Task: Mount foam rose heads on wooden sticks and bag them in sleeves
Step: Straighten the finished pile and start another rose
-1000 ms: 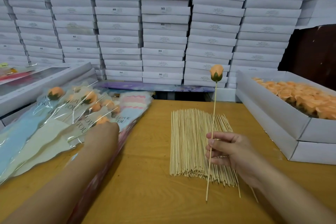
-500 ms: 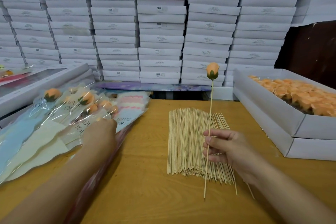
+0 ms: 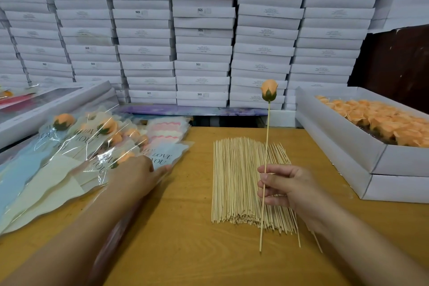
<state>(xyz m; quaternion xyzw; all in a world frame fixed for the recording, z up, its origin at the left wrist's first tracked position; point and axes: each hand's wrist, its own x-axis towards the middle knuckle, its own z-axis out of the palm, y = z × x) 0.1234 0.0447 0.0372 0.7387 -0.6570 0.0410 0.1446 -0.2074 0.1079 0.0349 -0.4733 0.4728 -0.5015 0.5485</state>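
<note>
The right hand (image 3: pixel 287 189) holds an upright stick (image 3: pixel 264 174) over the heap of sticks (image 3: pixel 239 181), which covers the desk (image 3: pixel 185 227) directly beneath and left of it. Right of this hand, a bare strip of desk runs to the open box of roses (image 3: pixel 348 146), whose wall blocks further travel. Between the two hands, bare desk forms an open lane. The left hand (image 3: pixel 137 176) rests on the pile of sleeves (image 3: pixel 58 169), which fills the desk to its left. Beyond both hands, stacked white boxes (image 3: pixel 202 30) close off the far side.
</note>
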